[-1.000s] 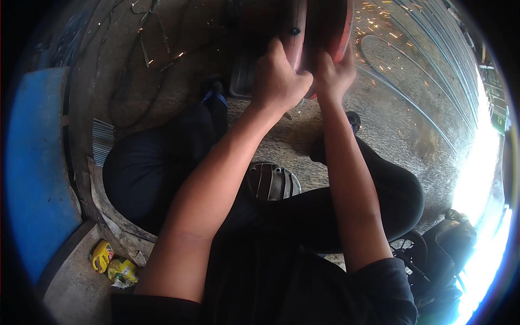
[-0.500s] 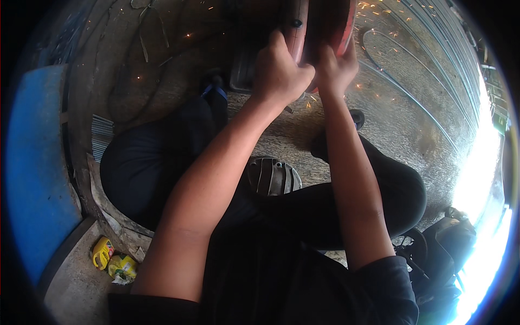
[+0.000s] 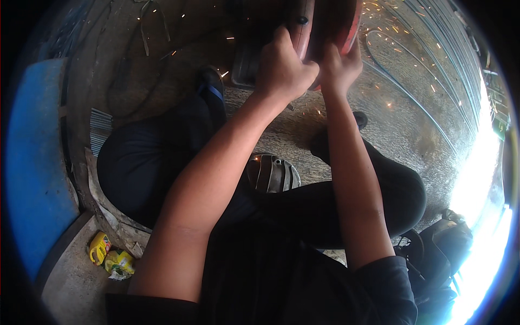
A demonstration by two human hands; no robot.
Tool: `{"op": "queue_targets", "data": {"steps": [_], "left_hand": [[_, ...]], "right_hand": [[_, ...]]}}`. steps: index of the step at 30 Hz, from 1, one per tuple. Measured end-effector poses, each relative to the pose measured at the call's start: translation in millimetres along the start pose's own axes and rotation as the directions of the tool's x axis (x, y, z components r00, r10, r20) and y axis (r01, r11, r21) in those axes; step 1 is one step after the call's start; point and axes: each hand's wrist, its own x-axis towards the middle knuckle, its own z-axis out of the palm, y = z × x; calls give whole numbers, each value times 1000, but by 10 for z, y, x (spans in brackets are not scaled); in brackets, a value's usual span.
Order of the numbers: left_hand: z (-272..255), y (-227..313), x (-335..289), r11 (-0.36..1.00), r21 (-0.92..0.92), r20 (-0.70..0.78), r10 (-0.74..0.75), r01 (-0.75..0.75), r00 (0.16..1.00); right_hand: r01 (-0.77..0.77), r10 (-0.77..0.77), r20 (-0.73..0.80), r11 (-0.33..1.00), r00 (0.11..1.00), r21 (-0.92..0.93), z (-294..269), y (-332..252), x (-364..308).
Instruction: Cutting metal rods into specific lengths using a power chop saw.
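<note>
At the top of the view is a red cut-off saw [image 3: 301,33], partly beyond the picture's edge. My left hand [image 3: 283,69] is wrapped round its thick reddish body, thumb lying along it. Just to the right, my right hand [image 3: 341,70] is closed on the saw by the red guard [image 3: 351,30]; its fingertips are hidden. Below the hands a dark base [image 3: 244,75] shows in part. Orange sparks fly on both sides of the saw. Where the blade meets the work cannot be seen.
Long thin metal rods [image 3: 433,59] lie at the right, one bent into a loop. A round finned metal piece [image 3: 276,174] rests between my legs. Short rods [image 3: 101,130], a blue panel [image 3: 40,162] and yellow packets [image 3: 100,248] are at left. A black bag [image 3: 447,244] sits lower right.
Both hands and the saw appear slightly farther right and lower in the picture, with the grip unchanged. The sparks are scattered differently, and more of my left foot shows.
</note>
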Motion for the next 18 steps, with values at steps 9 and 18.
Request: {"op": "queue_targets", "data": {"steps": [9, 18], "left_hand": [[0, -16, 0, 1000, 11, -5, 14, -13, 1000], [27, -91, 1, 996, -74, -12, 58, -58, 998]], "right_hand": [[71, -73, -20, 995, 997, -63, 17, 98, 19], [118, -119, -23, 992, 993, -44, 31, 79, 8]]}}
